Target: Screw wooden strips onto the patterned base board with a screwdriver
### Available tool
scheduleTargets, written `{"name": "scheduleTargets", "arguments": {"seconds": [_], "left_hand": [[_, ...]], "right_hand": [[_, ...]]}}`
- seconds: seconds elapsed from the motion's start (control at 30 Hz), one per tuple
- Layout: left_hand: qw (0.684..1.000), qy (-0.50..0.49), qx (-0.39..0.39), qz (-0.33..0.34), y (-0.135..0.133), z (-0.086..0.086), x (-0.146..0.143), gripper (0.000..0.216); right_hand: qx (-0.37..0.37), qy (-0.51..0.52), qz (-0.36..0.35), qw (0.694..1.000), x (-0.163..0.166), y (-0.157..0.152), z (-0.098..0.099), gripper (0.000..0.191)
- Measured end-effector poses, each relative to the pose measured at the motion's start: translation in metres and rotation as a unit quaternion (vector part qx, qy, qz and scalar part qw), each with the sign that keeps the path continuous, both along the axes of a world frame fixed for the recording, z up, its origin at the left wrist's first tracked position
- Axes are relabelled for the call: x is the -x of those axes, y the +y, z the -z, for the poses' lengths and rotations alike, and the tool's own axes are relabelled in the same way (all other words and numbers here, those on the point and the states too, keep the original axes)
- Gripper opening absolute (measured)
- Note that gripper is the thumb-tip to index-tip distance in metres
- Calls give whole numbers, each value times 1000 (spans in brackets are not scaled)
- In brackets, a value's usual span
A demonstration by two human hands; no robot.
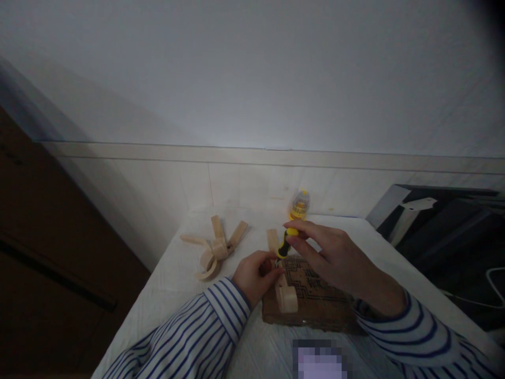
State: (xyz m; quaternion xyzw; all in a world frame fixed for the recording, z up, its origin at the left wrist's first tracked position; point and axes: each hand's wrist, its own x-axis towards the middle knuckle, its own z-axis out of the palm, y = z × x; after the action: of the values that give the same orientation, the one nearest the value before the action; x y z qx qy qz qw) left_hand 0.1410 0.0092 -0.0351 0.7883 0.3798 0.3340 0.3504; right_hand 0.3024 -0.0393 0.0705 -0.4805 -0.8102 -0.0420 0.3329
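Observation:
My right hand (331,258) grips a small yellow and black screwdriver (286,241) by its handle, tip pointing down. My left hand (256,276) is closed around a pale wooden piece (284,296) where the screwdriver's tip meets it. That piece stands on a brown patterned box (315,302) lying on the white table (173,284). Both arms wear blue and white striped sleeves.
A wooden assembly with several curved arms (215,247) lies on the table to the left. A yellow-based clear container (299,205) stands near the wall behind the hands. A dark object (445,231) lies at the right. A dark door (47,252) stands at the left.

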Motion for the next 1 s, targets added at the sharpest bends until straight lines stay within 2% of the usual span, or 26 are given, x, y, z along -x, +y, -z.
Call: {"name": "scheduleTargets", "arguments": {"seconds": [0.4,0.67,1.0], "left_hand": [[999,-24,26,5,3,0,-2,20],[998,-37,43,25,5,3,1,30],[997,-37,55,30,5,-1,0,27]], "right_hand": [[6,-13,-2,1000,0,0,0,23],[3,-20,-1,1000,-1,1,0,23],[10,-16,-4,1000,-2,0,0,23]]}}
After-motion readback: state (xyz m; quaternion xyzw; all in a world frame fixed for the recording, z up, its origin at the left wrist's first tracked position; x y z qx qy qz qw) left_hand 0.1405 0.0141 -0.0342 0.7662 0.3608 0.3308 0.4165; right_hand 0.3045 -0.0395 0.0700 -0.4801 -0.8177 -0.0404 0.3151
